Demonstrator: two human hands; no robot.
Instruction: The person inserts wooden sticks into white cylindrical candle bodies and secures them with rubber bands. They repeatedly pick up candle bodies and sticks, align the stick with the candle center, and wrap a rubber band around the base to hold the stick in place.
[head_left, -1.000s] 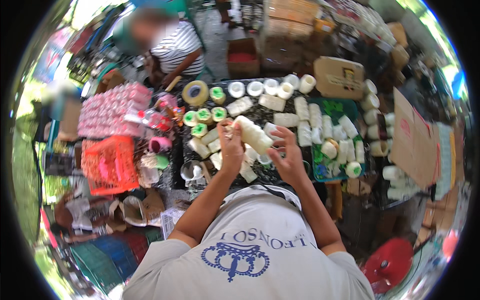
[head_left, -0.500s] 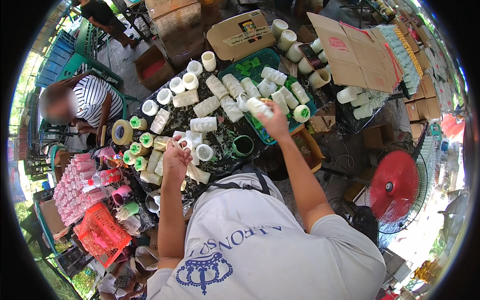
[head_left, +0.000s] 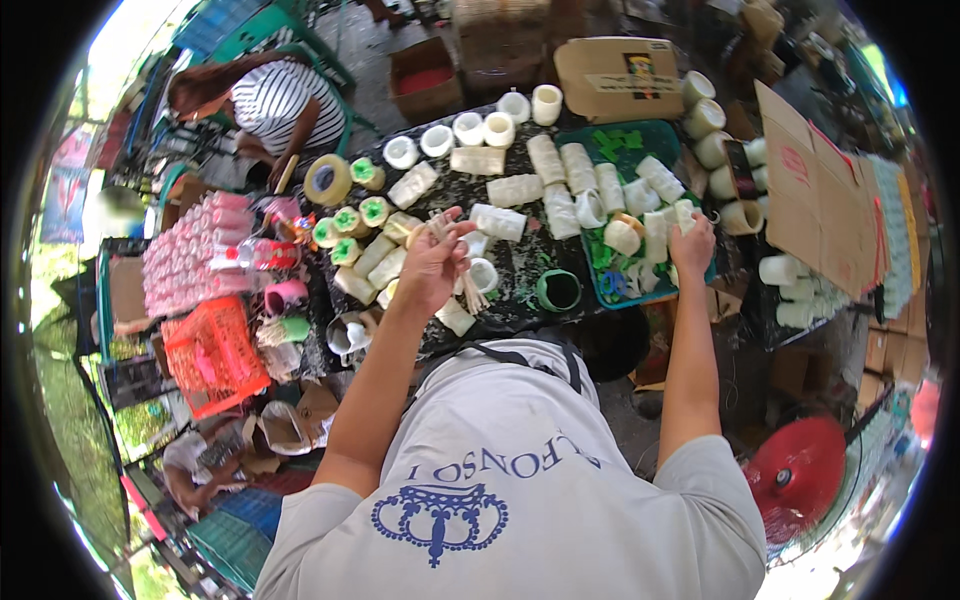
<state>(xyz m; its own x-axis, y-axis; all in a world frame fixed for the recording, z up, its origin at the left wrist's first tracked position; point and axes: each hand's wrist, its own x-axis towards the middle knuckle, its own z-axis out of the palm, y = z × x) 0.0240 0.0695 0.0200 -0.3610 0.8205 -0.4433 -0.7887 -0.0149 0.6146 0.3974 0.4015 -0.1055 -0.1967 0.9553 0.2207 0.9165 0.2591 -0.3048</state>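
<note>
1. Gripping a small bundle of thin pale sticks [head_left: 455, 262], the left hand [head_left: 432, 265] hovers over the middle of the dark counter [head_left: 520, 275]; the fingers pinch the bundle near its upper end, so the loose ends fan down and toward the near edge.
2. The right hand [head_left: 690, 243] closes on a white cylindrical piece [head_left: 684, 215] at the right end of the green tray [head_left: 640, 140], lifting it clear of its neighbours; whether it touches the tray cannot be told.
3. White cylinders [head_left: 560, 165] lie on their sides in rows across the far half of the counter and in the tray, apparently grouped by kind; surfaces look matte, like wax or plastic.
4. Short white rings [head_left: 468, 128] stand upright along the far edge.
5. Green-centred rolls [head_left: 347, 220] cluster at the left, beside a large tan tape roll [head_left: 327, 180].
6. A single green ring [head_left: 558, 290] sits near the front edge, apart from the rest.
7. The counter top is black, stained with green smears.
8. Flattened brown cardboard [head_left: 815, 200] leans at the right; an orange crate [head_left: 212, 352] rests low at the left.
9. A person in a striped shirt [head_left: 270, 100] sits at the far left.
</note>
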